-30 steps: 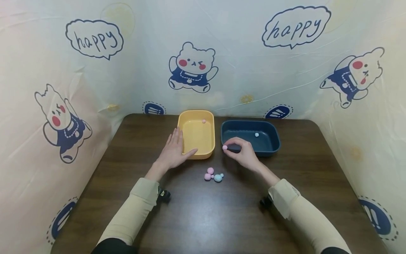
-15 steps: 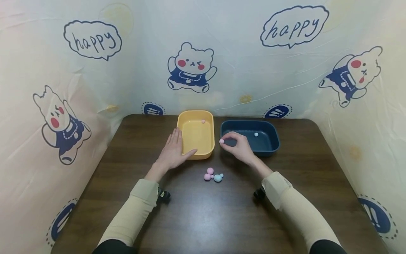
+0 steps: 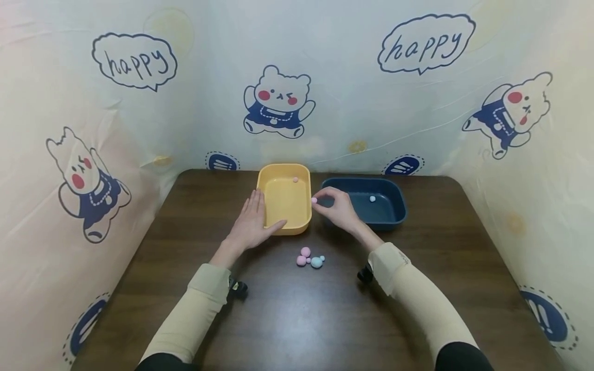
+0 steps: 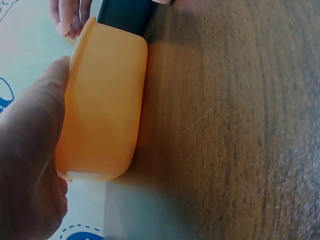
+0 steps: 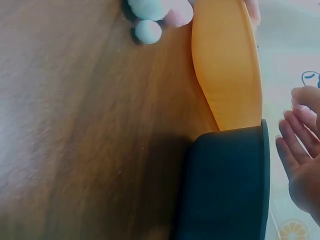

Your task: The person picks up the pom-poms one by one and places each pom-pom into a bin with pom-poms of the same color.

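Observation:
My left hand (image 3: 249, 224) rests with straight fingers along the left side of the yellow tray (image 3: 284, 230), its thumb at the near rim. In the left wrist view that thumb (image 4: 42, 95) lies at the tray's edge. Between thumb and index finger, my right hand (image 3: 342, 210) pinches a small pink ball (image 3: 314, 200), held at the yellow tray's right rim. The other fingers of this hand overlap the dark blue tray (image 3: 392, 222). A small pink ball (image 3: 295, 180) lies in the yellow tray, and a pale blue ball (image 3: 373, 199) in the blue one.
On the brown table (image 3: 287, 319), in front of the trays, several pink balls (image 3: 305, 252) sit in a cluster with a larger light blue ball (image 3: 316, 263) and a smaller one (image 3: 322, 258). A printed cloth (image 3: 343, 129) hangs behind the table.
My right hand has moved left, carrying the pink ball from the blue tray's near left corner to the yellow tray's right rim. My left hand has stayed in place.

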A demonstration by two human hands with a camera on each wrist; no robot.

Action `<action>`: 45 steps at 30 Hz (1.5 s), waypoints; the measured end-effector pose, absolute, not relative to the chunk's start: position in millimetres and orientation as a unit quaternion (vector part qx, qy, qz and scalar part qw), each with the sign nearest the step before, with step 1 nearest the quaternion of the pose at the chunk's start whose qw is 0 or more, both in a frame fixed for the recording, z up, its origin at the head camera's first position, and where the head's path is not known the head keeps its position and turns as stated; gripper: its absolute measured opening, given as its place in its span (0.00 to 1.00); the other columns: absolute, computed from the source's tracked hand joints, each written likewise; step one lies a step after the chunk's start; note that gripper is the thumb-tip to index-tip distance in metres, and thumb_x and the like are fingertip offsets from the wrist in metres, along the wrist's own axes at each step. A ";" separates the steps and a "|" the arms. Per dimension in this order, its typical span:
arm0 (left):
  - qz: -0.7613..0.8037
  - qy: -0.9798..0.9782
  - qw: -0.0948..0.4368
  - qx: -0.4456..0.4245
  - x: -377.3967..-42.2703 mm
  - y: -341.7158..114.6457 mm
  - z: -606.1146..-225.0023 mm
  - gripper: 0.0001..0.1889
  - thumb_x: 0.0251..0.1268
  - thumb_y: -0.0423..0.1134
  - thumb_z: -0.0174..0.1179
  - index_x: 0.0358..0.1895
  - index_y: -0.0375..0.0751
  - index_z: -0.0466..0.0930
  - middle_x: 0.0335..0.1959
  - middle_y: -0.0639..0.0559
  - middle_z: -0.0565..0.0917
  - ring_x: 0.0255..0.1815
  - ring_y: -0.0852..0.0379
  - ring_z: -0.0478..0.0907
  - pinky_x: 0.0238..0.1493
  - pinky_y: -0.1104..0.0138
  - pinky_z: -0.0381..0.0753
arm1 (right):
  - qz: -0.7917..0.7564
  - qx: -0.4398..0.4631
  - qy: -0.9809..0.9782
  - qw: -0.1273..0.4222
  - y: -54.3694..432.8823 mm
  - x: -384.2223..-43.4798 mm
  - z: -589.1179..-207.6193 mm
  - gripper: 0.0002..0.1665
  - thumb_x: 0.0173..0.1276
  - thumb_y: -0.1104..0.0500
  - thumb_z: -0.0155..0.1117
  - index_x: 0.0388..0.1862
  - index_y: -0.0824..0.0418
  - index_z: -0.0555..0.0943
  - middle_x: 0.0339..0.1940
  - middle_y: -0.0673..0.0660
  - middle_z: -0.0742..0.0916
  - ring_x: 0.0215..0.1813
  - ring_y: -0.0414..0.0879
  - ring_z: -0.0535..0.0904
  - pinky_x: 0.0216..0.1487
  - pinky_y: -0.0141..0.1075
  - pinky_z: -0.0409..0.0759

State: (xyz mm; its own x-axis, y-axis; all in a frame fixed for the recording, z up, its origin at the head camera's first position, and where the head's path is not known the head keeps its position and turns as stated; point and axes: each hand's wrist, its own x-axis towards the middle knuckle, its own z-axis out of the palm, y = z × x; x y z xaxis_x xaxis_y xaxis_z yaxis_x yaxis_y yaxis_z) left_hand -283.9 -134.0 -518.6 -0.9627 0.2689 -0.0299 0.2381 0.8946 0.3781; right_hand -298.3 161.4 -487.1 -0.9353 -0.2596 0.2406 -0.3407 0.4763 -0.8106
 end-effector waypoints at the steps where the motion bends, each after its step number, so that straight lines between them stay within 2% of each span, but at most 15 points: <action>1: 0.189 0.973 0.040 0.131 -283.7 -134.5 -519.0 0.69 0.68 0.87 0.44 0.91 0.37 0.30 0.95 0.43 0.31 0.96 0.38 0.34 0.95 0.45 0.42 | 0.481 0.175 -0.858 0.042 159.1 -300.0 -487.5 0.12 0.77 0.57 0.75 0.54 0.63 0.90 0.55 0.63 0.91 0.64 0.63 0.85 0.75 0.66 0.79; 5: 0.188 0.973 0.039 0.130 -283.1 -135.8 -519.5 0.68 0.68 0.87 0.44 0.91 0.36 0.31 0.95 0.43 0.32 0.96 0.38 0.34 0.95 0.45 0.42 | 0.482 0.177 -0.858 0.039 150.6 -307.2 -489.4 0.13 0.77 0.57 0.75 0.54 0.63 0.90 0.55 0.64 0.91 0.63 0.65 0.85 0.74 0.66 0.80; 10: 0.188 0.972 0.041 0.133 -284.4 -135.3 -521.7 0.69 0.69 0.87 0.44 0.91 0.35 0.31 0.94 0.41 0.32 0.96 0.38 0.34 0.95 0.44 0.42 | 0.477 0.166 -0.862 0.035 141.6 -316.4 -492.1 0.14 0.79 0.57 0.73 0.56 0.63 0.89 0.55 0.63 0.91 0.62 0.64 0.85 0.70 0.60 0.84; 22: 0.181 0.972 0.036 0.146 -287.2 -133.0 -522.9 0.68 0.70 0.86 0.43 0.90 0.31 0.34 0.94 0.37 0.34 0.96 0.38 0.33 0.95 0.43 0.42 | 0.408 0.185 -0.893 0.050 119.9 -332.2 -497.6 0.13 0.79 0.55 0.72 0.52 0.64 0.91 0.53 0.62 0.92 0.58 0.58 0.85 0.62 0.53 0.85; 30: 0.177 0.973 0.037 0.143 -287.1 -133.7 -523.5 0.67 0.71 0.86 0.42 0.90 0.32 0.33 0.94 0.38 0.34 0.96 0.40 0.33 0.95 0.45 0.43 | 0.367 0.181 -0.912 0.033 106.9 -345.4 -504.1 0.15 0.80 0.53 0.72 0.53 0.63 0.91 0.55 0.61 0.92 0.65 0.56 0.85 0.75 0.52 0.83; 32: 0.179 0.973 0.036 0.142 -287.2 -134.0 -523.7 0.68 0.71 0.86 0.42 0.90 0.32 0.33 0.94 0.38 0.34 0.96 0.39 0.33 0.95 0.45 0.43 | 0.366 0.192 -0.910 0.037 106.8 -364.6 -527.5 0.17 0.80 0.49 0.72 0.53 0.61 0.92 0.56 0.58 0.92 0.65 0.54 0.85 0.73 0.49 0.84; 36: 0.183 0.972 0.036 0.140 -286.7 -134.7 -524.4 0.68 0.70 0.86 0.43 0.90 0.32 0.33 0.94 0.38 0.33 0.96 0.40 0.32 0.95 0.45 0.43 | 0.357 0.187 -0.915 0.035 101.0 -367.0 -530.3 0.16 0.79 0.49 0.73 0.53 0.60 0.92 0.56 0.58 0.92 0.64 0.52 0.86 0.69 0.48 0.86; 39: 0.185 0.972 0.038 0.139 -286.0 -134.9 -523.4 0.68 0.70 0.86 0.43 0.90 0.33 0.32 0.94 0.38 0.32 0.96 0.40 0.31 0.95 0.45 0.42 | 0.339 0.172 -0.924 0.032 93.8 -351.9 -508.7 0.13 0.78 0.55 0.74 0.52 0.62 0.92 0.56 0.60 0.92 0.63 0.55 0.86 0.70 0.50 0.86; 45: 0.185 0.972 0.035 0.137 -286.1 -134.9 -522.1 0.67 0.71 0.85 0.44 0.91 0.33 0.33 0.94 0.38 0.34 0.96 0.39 0.34 0.95 0.45 0.43 | 0.274 0.184 -0.943 0.033 87.1 -356.7 -505.3 0.12 0.78 0.55 0.73 0.51 0.62 0.93 0.54 0.58 0.93 0.63 0.54 0.86 0.79 0.53 0.75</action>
State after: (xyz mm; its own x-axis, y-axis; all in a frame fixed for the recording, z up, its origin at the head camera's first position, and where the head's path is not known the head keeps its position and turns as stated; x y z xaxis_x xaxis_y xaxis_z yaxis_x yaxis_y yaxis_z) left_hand -286.1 -134.9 -522.1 -0.9598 0.2802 -0.0177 0.2541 0.8935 0.3702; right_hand -356.7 87.1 -505.3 -0.9301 -0.3296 0.1624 -0.3653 0.7823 -0.5045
